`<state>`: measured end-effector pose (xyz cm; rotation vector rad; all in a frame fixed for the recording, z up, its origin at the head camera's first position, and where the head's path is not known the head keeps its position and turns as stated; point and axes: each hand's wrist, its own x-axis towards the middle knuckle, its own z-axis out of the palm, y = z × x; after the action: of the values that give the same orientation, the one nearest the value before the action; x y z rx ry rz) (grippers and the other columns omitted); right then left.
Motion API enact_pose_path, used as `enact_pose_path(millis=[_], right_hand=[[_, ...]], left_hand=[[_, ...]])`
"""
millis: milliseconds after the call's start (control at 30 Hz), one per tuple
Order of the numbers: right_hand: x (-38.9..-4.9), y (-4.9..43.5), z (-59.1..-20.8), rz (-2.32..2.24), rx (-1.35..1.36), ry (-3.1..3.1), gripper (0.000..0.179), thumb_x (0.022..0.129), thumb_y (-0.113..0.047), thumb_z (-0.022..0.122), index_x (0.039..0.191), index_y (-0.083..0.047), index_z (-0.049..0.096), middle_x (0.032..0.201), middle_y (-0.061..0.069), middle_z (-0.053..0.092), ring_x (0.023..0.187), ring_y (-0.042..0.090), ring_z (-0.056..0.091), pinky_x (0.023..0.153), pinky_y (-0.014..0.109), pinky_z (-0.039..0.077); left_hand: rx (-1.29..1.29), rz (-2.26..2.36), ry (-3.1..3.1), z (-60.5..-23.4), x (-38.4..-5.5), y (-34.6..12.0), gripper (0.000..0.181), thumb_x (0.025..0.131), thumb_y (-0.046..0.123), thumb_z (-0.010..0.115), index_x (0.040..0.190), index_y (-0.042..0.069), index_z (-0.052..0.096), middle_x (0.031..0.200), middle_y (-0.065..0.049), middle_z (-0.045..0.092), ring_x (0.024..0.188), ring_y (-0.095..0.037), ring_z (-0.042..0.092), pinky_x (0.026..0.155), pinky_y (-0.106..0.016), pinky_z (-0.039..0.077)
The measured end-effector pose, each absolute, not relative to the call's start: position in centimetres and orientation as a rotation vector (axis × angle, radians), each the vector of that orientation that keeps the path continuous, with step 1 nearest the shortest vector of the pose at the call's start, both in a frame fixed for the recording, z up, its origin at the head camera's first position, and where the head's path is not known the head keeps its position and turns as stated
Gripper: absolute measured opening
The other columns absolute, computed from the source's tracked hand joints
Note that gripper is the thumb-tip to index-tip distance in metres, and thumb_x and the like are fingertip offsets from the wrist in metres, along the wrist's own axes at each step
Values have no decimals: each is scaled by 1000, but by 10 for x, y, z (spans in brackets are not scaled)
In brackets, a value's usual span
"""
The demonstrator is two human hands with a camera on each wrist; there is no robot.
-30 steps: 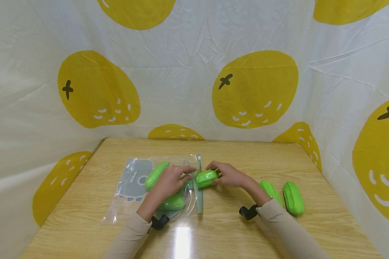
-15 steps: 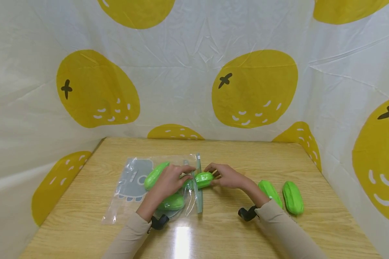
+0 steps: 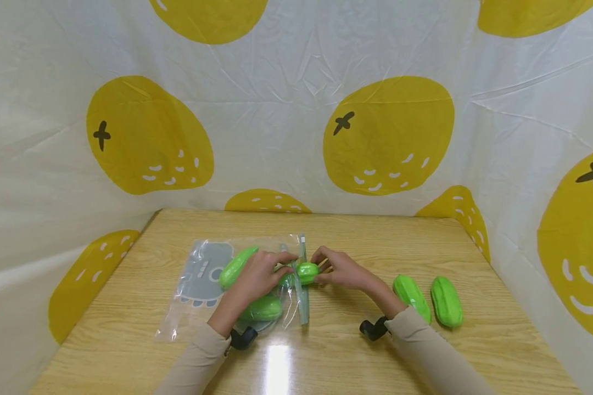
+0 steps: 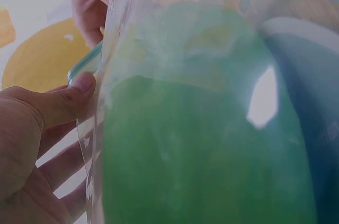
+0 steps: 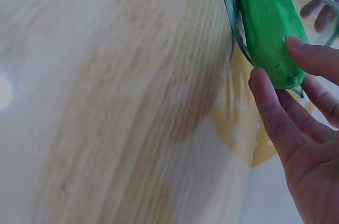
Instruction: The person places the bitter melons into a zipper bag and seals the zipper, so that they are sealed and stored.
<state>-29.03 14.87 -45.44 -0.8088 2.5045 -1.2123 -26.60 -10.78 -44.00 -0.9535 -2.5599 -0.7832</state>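
Observation:
A clear zip bag [image 3: 303,310] with a grey cartoon print lies on the table, its mouth to the right. My left hand [image 3: 258,274] pinches the bag's upper edge near the mouth; in the left wrist view the thumb presses on the film. Partway through the mouth lies a green ridged cucumber [image 3: 307,273], toy-like and glossy. My right hand [image 5: 304,128] holds its outer end between thumb and fingers. Inside the bag are two more green cucumbers, an upper one [image 3: 238,266] and a lower one [image 3: 261,309], partly covered by the left hand and wrist.
Two loose green cucumbers, a nearer-left one [image 3: 412,299] and a farther-right one [image 3: 447,302], lie on the wooden table [image 3: 346,351] beside the right forearm. A white curtain [image 3: 267,137] with yellow fruit prints surrounds the table's back and sides.
My right hand has moved slightly left, sliding the cucumber deeper into the bag's mouth, so less of it sticks out. The left hand keeps its place on the bag's edge.

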Motion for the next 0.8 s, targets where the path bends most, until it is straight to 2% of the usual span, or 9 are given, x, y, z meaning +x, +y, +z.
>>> enact_pose_path(millis=[200,433,800], right_hand=[[-289,145,-454,-1212,-821,2535,34,88,-8,81,113,-2,60,108,16,68,99,29,72,89,36,62],[-287,142,-454,-1227,-803,2546,23,88,-8,81,94,-3,58,102,10,70,97,21,71,86,31,61],[-288,135,-459,-1264,-852,2514,16,91,-9,78,100,-3,67,100,11,73,92,19,70,81,31,60]], left_hand=[[-959,-780,-2551,-440,-266,-109,29,89,22,81,116,15,79,109,1,81,93,-15,78,78,-34,62],[-950,-783,-2566,-440,-266,-109,29,88,23,81,117,15,79,109,1,81,91,-15,78,78,-34,62],[-938,-769,-2568,-440,-266,-109,29,89,24,80,117,15,79,109,1,81,92,-15,78,78,-33,61]])
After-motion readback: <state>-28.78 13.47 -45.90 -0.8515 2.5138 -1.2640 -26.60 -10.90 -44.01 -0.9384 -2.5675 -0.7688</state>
